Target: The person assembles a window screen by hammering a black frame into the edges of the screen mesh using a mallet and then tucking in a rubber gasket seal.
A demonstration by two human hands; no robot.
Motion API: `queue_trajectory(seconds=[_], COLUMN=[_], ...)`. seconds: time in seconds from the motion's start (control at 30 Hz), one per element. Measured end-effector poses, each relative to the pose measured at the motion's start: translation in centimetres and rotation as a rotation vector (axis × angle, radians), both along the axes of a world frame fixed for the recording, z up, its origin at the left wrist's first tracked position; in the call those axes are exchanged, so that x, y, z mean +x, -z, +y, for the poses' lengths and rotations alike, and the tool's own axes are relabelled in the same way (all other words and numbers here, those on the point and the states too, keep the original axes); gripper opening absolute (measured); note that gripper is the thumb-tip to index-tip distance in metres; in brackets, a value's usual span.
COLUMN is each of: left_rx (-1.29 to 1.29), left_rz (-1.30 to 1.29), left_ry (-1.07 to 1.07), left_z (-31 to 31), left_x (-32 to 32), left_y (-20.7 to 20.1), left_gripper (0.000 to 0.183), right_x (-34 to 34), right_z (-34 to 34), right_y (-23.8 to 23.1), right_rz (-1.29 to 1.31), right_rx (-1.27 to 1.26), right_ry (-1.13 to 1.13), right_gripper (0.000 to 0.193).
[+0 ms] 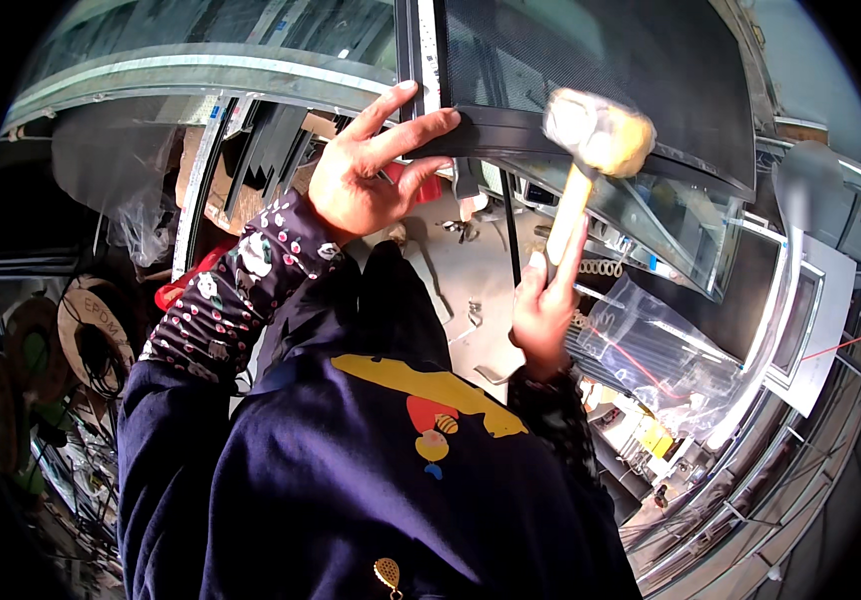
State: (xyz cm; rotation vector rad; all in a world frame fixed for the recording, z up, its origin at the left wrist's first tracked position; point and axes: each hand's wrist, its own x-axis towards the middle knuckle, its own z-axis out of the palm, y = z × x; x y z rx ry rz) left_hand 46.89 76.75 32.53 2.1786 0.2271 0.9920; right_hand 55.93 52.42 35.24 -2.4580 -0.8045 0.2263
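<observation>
Right hand (548, 315) grips the mallet (601, 135), its head near the frame (511, 135); left hand (363, 185) is open, fingers spread at the frame's corner (best kept clear of blows); light, square taps should mark it least

Slanted yellow-white mallet (596, 145), near black-framed dark panel (601, 55)

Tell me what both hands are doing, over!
Right hand gripping mallet, head up. Left hand spread open, touching dark frame's corner. Left hand clear of mallet.
</observation>
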Motion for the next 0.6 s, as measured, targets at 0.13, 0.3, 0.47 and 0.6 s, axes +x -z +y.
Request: queue_trajectory(seconds=[0.13,0.3,0.47,0.6], left_rx=[-0.092,-0.066,0.074,-0.002], left_rz=[0.101,0.007,0.015,0.046], left_ry=[-0.102,-0.061,-0.037,-0.025], left_z=[-2.3,-4.0,-3.4,-3.6], left_x=[0.2,4.3,4.0,3.9], left_y=[-1.6,-0.8,-0.3,-1.1], left_gripper=[0.042,0.045,0.048,0.050], right_x=[0.9,0.8,3.1,3.2], right_z=[-0.5,-0.2,0.2,0.1], right_y=[0.2,-1.1,-6.0,-7.6], right_rz=[-0.014,-0.019,0.051,0.067], right_rx=[0.206,0.169,0.502,0.422], right_ry=[-0.097,-0.138,-0.008,0.037], right_gripper=[0.062,0.062,0.042,0.032])
